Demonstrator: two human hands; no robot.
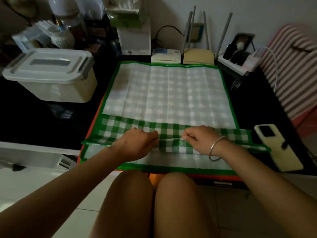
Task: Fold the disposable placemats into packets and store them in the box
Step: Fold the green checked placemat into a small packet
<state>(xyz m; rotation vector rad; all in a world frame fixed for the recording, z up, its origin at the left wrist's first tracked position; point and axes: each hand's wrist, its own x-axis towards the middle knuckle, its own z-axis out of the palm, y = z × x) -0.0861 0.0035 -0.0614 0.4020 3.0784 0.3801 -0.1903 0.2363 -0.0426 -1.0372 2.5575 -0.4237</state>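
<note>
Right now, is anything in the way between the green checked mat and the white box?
Yes, the lid is on the box, covering its opening. The dark table between it and the placemat is too dim to judge.

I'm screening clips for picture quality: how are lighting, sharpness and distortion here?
Head view: dim overall, the black tabletop almost featureless; the green-and-white checked placemat, left hand and right hand are sharp enough to read; clutter behind the white lidded plastic box at upper left is blurred; wide-angle distortion bows the placemat's edges.
</note>
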